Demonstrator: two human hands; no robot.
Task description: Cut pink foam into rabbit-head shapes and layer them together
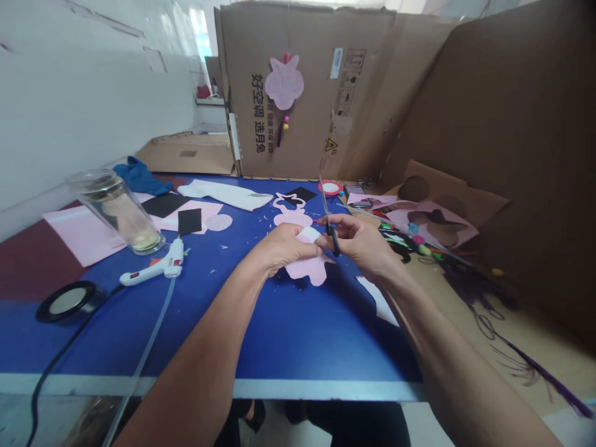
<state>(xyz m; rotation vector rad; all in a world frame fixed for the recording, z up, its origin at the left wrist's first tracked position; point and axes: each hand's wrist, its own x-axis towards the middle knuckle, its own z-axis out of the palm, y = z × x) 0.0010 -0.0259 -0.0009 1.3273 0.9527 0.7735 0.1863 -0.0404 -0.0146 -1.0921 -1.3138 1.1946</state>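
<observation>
My left hand point(285, 247) is closed on a pink flower-shaped paper cutout point(314, 272), with its lobes hanging below the fingers. A small white piece point(308, 234) shows at the thumb and fingertips; whether it is part of the cutout I cannot tell. In my right hand point(365, 245) are black-handled scissors point(334, 239), their blades pointing up and away from me. Both hands' fingertips nearly meet over the table. Just beyond them lies another pink cutout point(292, 218) with a thin pink outline strip point(288, 200) behind it.
On the left are a glue gun point(158, 266), a black tape roll point(69, 301), a glass cup point(123, 214) and pink sheets point(84, 233). Cardboard walls point(372, 93) stand behind and right; a pink cutout point(284, 84) hangs there. Paper scraps point(428, 217) lie right.
</observation>
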